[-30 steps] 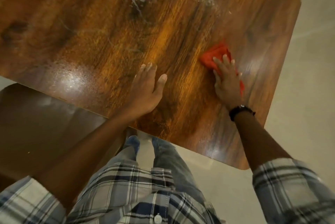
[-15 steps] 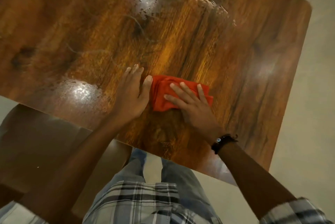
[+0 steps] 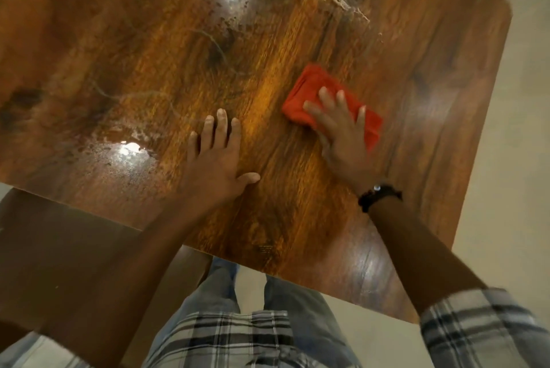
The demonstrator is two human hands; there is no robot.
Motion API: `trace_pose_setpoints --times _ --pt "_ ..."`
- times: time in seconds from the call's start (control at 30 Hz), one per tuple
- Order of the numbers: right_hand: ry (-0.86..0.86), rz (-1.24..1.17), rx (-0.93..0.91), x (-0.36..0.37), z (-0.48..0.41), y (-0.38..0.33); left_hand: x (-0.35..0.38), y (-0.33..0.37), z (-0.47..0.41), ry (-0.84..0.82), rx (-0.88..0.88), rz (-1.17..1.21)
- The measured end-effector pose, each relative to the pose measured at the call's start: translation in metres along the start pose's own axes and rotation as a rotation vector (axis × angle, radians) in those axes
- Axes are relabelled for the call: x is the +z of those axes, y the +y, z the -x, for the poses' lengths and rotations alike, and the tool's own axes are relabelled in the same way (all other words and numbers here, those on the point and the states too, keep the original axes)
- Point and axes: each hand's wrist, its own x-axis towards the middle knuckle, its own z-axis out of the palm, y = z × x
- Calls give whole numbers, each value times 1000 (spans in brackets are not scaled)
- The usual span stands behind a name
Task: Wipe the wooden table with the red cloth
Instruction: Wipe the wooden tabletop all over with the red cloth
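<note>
red cloth [image 3: 321, 91] slid right from left hand [image 3: 215, 159] | under right hand [image 3: 342, 135] fingers [image 3: 326, 98], spread flat

right hand [image 3: 345, 135] motion-blurred, hides part of red cloth [image 3: 315, 91]

Wooden table [image 3: 125, 49]: glossy dark-brown top with strong orange-brown grain running from near edge to far; rounded corners; seen from above, tilted in view so the near edge slants down to the right; wet in patches, with beaded droplets around two bright glares, one far near the middle, one near the left; a pale, foamy streak toward the far right; faint curved smear lines across the middle. Red cloth [image 3: 315, 91]: orange-red, folded into a thick, roughly rectangular pad; flat on the tabletop, right of centre; long side angled down to the right; partly covered, slightly blurred.
</note>
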Motion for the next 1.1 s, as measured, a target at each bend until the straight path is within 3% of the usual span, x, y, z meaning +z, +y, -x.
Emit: trace_pose_setpoints --times 0.13,0.2,0.4,0.5,0.7,0.83,0.97,1.1 --pt "-107 227 -263 17 89 2 -5 9 -3 -56 -40 -30" --pt "-141 296 -284 7 115 20 -8 13 -5 -74 -42 -21" --pt "90 16 274 -37 71 61 -7 19 5 1 127 -34" --pt "172 -54 360 -22 39 38 1 23 14 -24 153 0" --pt "51 102 -32 40 120 -32 18 34 29 41 155 229" --pt "-86 280 -146 48 221 -28 32 39 36 25 215 156" --pt "-18 275 49 9 256 26 39 41 39 15 238 92" --pt "186 51 438 -6 197 43 41 42 40 6 240 111"
